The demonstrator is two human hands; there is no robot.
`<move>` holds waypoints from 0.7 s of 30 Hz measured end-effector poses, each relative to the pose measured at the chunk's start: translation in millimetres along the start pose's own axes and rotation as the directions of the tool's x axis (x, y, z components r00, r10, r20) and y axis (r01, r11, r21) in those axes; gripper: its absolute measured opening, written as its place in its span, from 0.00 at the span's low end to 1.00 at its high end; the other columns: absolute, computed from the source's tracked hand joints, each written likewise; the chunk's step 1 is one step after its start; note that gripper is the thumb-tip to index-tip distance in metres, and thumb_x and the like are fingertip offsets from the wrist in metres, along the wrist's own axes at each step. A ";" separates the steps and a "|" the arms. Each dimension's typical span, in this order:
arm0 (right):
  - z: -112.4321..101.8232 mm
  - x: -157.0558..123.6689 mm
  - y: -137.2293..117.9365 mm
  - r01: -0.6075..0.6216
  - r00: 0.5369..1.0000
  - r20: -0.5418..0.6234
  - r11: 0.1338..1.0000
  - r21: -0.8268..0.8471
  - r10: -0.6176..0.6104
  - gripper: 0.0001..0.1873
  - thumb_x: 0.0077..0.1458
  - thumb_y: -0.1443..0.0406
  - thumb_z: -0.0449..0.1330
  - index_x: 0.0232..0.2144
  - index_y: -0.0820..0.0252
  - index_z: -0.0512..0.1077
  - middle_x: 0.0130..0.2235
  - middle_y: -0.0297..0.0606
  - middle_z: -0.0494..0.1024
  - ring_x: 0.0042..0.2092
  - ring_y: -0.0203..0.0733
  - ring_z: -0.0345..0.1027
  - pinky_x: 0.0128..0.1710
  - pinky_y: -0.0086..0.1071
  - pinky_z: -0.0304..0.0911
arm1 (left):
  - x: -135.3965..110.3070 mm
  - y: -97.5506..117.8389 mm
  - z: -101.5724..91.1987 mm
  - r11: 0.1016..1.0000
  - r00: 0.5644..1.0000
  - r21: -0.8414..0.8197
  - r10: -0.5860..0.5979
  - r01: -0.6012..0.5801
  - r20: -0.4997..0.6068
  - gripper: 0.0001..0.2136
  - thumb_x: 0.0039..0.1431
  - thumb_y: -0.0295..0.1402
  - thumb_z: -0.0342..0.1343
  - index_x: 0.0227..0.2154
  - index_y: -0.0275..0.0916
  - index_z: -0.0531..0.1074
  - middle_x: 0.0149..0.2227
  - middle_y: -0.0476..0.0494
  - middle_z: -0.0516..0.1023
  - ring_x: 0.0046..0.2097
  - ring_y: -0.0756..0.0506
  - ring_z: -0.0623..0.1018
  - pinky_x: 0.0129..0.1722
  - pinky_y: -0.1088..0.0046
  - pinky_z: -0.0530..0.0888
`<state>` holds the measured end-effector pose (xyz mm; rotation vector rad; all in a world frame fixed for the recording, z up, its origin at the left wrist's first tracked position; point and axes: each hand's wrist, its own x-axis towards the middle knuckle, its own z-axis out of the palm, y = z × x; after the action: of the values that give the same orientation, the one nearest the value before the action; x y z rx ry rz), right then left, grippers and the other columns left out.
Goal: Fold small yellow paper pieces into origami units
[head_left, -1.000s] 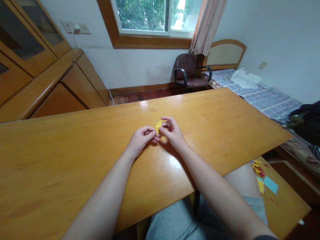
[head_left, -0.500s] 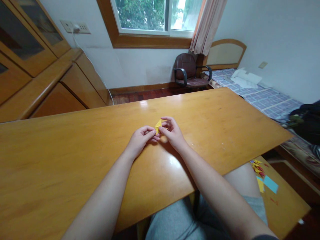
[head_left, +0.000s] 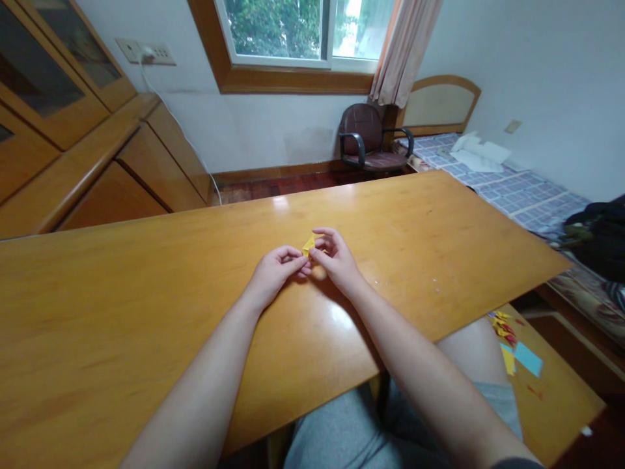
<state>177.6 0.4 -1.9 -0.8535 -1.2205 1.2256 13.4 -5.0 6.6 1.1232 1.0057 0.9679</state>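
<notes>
A small folded piece of yellow paper (head_left: 308, 245) is held just above the wooden table (head_left: 146, 286), near its middle. My left hand (head_left: 275, 271) pinches the paper's lower left edge with thumb and forefinger. My right hand (head_left: 336, 257) grips it from the right, fingers curled over its top. Both hands meet at the paper, and most of it is hidden behind my fingers.
A low wooden bench (head_left: 551, 384) at the lower right carries several scraps of coloured paper (head_left: 512, 342). Behind the table stand a dark office chair (head_left: 365, 138), a bed with a patterned cover (head_left: 512, 189) and wooden cabinets (head_left: 73, 130) on the left.
Hardly anything differs: both hands stay pinched on the yellow paper at the same spot, with only slight finger shifts.
</notes>
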 end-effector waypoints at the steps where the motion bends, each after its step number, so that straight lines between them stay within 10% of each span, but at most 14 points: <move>1: 0.0 0.0 0.0 0.001 1.000 0.004 1.000 0.004 -0.001 0.21 0.50 0.62 0.65 0.47 0.53 0.65 0.33 0.29 0.71 0.35 0.35 0.68 0.36 0.31 0.64 | 0.0 -0.4 0.0 1.000 1.000 -0.003 -0.001 0.001 0.001 0.16 0.47 0.43 0.69 0.30 0.37 0.73 0.28 0.45 0.81 0.30 0.47 0.80 0.35 0.70 0.77; 21: 0.5 -0.2 -2.1 -0.031 0.999 0.038 0.999 0.035 0.030 0.23 0.50 0.62 0.66 0.48 0.52 0.66 0.34 0.30 0.74 0.36 0.36 0.70 0.38 0.31 0.66 | 0.9 2.3 1.4 1.000 0.999 0.000 -0.002 0.002 -0.036 0.16 0.47 0.45 0.69 0.30 0.36 0.77 0.26 0.44 0.80 0.29 0.48 0.79 0.31 0.73 0.76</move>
<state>177.6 -0.3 0.2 -0.8288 -1.2160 1.2896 14.8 -4.1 9.0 1.1081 1.0362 0.9898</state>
